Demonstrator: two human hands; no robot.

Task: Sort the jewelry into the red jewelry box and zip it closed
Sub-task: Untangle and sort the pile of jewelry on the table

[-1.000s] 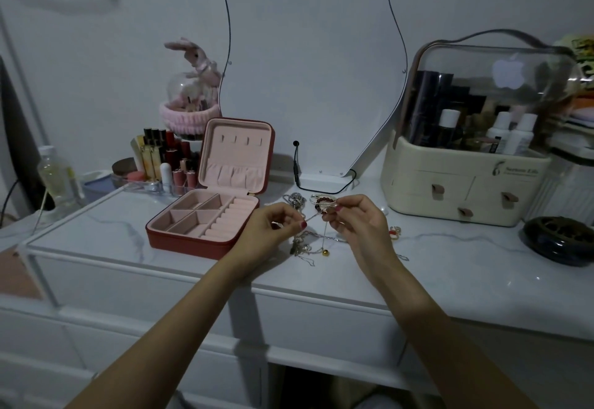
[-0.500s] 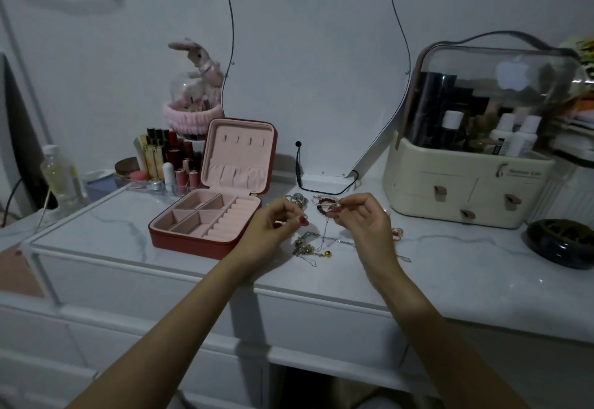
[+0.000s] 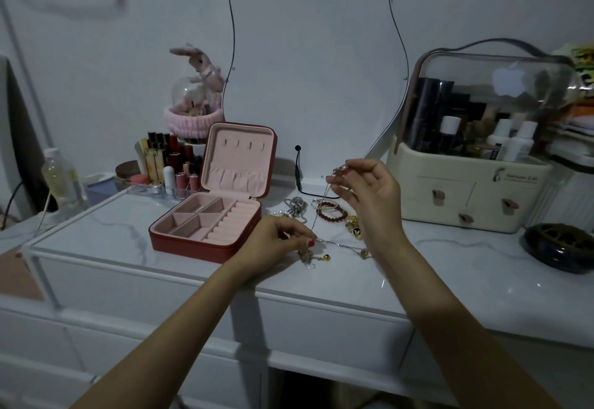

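Note:
The red jewelry box (image 3: 193, 246) lies open on the white marble top, its pink compartments empty and its lid upright. Right of it is a loose pile of jewelry: a dark red bead bracelet (image 3: 332, 214), a silver chain (image 3: 297, 204) and gold pieces (image 3: 353, 227). My right hand (image 3: 366, 194) is raised above the pile and pinches the upper end of a thin silver necklace (image 3: 316, 218). My left hand (image 3: 278, 243) rests low on the table beside the box and pinches the same necklace lower down. More of its chain trails on the table.
A lipstick organiser (image 3: 167, 167) and a plastic bottle (image 3: 59, 177) stand left of the box. A cream cosmetics case (image 3: 469, 190) with a clear dome sits at the right, a dark dish (image 3: 561, 246) beside it. A wavy mirror (image 3: 308, 54) leans on the wall behind.
My right hand has risen, drawing the necklace's end up. My left hand has dropped to the tabletop and slid along the chain. The hands are now farther apart.

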